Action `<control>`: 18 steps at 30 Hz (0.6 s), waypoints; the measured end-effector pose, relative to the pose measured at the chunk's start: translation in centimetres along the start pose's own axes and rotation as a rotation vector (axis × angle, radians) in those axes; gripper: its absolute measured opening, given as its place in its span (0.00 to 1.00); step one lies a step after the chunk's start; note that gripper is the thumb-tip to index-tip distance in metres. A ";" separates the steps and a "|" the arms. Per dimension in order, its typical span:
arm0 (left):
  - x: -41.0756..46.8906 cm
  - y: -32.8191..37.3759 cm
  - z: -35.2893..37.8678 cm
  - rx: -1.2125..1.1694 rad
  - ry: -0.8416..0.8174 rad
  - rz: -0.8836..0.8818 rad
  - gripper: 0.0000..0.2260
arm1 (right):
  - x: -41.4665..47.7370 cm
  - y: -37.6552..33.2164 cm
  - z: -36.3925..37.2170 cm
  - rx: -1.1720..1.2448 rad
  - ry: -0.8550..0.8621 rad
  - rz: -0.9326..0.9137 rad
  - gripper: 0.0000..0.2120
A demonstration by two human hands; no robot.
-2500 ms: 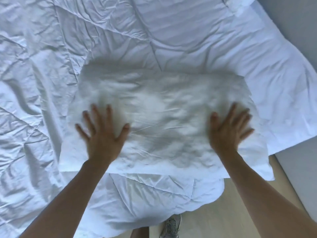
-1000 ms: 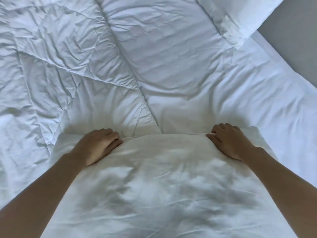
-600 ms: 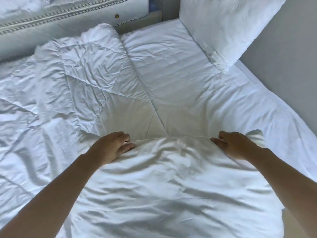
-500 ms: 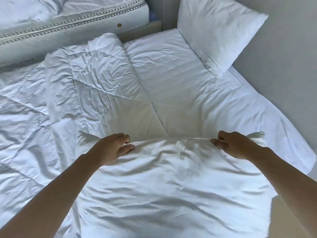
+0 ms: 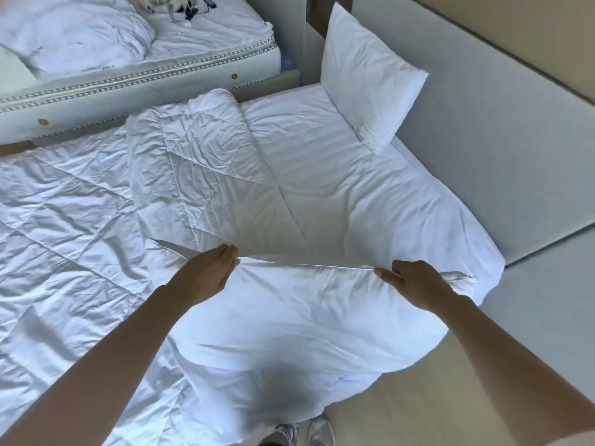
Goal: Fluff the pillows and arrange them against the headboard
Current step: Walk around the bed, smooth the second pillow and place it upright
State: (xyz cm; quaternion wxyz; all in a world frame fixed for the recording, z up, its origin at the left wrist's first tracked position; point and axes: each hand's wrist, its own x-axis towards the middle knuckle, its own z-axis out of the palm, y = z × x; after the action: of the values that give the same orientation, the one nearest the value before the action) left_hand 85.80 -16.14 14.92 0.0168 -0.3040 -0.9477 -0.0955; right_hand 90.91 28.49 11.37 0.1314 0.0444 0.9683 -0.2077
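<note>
Two hands hold a plump white fabric pillow [image 5: 306, 323] by its far seam, over the bed's near edge.
The left hand [image 5: 206, 272] and right hand [image 5: 415, 284] are well apart, each pinching that seam. A second white pillow [image 5: 367, 75] leans on the grey padded headboard [image 5: 483, 130] at the far right. The pinch looks thin, so a hard shake could pull the seam free and drop the pillow onto the pale wooden floor [image 5: 434, 413].

Left hand [image 5: 206, 272]: fingertips buried in the held pillow [image 5: 289, 317] at its top seam.
Right hand [image 5: 415, 284]: fingers hidden behind that seam; only the thumb shows.
Shoes [image 5: 309, 431]: cut off by the bottom edge, partly under the pillow.
Small items [image 5: 180, 6]: on the neighbouring mattress [image 5: 128, 82], too small and blurred to identify.
</note>
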 end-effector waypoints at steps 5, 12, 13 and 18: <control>-3.2 3.5 -2.9 -0.105 0.036 -0.181 0.12 | -5.0 -0.4 -2.5 0.002 0.083 -0.072 0.32; -6.5 5.8 -9.1 -0.046 0.102 -0.151 0.18 | -7.8 -3.0 -7.8 -0.017 0.312 -0.206 0.33; -6.7 5.9 -9.9 -0.010 0.163 -0.133 0.20 | -8.0 -3.3 -8.3 0.003 0.416 -0.250 0.32; -6.3 6.0 -12.9 0.194 0.118 -0.011 0.21 | -7.9 -4.7 -9.5 -0.086 0.477 -0.319 0.33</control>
State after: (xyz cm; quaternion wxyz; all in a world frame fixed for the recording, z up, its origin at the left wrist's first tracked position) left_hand 94.09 -17.49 28.05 0.1014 -0.2896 -0.9515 -0.0211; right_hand 95.61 27.91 23.73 -0.1324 -0.0665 0.9745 -0.1682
